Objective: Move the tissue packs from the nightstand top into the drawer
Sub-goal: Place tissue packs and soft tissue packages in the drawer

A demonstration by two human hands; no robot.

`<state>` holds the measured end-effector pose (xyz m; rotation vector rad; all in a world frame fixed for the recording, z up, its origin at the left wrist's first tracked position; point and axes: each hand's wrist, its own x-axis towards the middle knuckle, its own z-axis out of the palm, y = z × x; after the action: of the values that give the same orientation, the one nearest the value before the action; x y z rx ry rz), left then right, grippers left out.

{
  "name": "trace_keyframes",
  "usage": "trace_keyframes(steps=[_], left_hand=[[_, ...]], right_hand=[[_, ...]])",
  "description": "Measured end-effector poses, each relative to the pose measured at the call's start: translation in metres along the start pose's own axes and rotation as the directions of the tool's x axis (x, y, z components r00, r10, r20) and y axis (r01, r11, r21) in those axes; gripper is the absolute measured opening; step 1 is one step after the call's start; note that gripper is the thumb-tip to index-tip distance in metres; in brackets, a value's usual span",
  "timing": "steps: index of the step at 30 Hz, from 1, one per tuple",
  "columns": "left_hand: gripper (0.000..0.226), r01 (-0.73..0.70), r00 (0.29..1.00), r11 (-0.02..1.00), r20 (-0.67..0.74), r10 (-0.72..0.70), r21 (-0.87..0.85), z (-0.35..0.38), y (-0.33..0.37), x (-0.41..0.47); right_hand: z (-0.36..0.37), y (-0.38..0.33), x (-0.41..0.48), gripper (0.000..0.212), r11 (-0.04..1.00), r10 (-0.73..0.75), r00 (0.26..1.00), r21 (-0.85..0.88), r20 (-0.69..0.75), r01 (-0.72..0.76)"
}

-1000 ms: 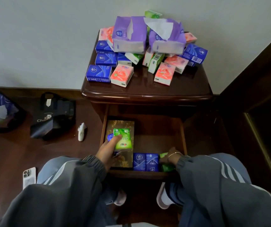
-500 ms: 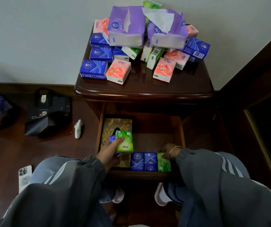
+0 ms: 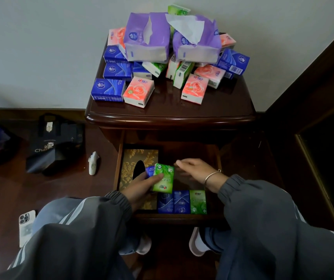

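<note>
Three packs [image 3: 181,201] in drawer [image 3: 182,217]; placing underway: left hand [image 3: 139,187] grips green pack [image 3: 164,178], blue pack [image 3: 149,171]; right hand [image 3: 194,168] spread, empty. Next: seat both beside those.

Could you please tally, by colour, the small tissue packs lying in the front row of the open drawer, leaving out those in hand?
Blue plastic-wrapped tissue packs: 2
Green plastic-wrapped tissue pack: 1
Total: 3
</note>
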<state>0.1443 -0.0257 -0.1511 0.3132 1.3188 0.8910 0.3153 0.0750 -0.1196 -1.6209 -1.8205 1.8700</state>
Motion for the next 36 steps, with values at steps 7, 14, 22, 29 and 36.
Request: trace_keyframes(steps=[7,14,22,29,36], left_hand=[[0.032,-0.062,0.996,0.991,0.073,0.053,0.118,0.017,0.013,-0.001],[0.036,-0.112,0.982,0.932,0.181,0.050,0.345,0.021,0.022,-0.005],[0.041,-0.095,0.963,0.798,0.259,-0.078,0.595,0.013,0.039,-0.009],[0.049,-0.105,0.984,0.712,0.174,-0.025,0.694,0.010,0.054,-0.009],[0.026,-0.361,0.932,0.647,0.258,0.252,0.671,0.014,0.091,-0.028]], right_hand=[[0.003,-0.010,-0.019,0.044,0.983,-0.148,0.989,-0.110,0.024,0.149],[0.001,0.003,-0.020,0.042,0.994,-0.101,0.995,0.031,-0.005,0.101],[-0.011,0.007,-0.016,0.034,0.992,0.031,0.966,0.108,0.256,-0.061],[-0.011,-0.002,-0.014,0.042,0.977,0.001,0.969,0.205,0.246,-0.053],[-0.020,-0.018,-0.019,0.030,0.909,-0.124,0.988,0.410,0.095,0.074]])
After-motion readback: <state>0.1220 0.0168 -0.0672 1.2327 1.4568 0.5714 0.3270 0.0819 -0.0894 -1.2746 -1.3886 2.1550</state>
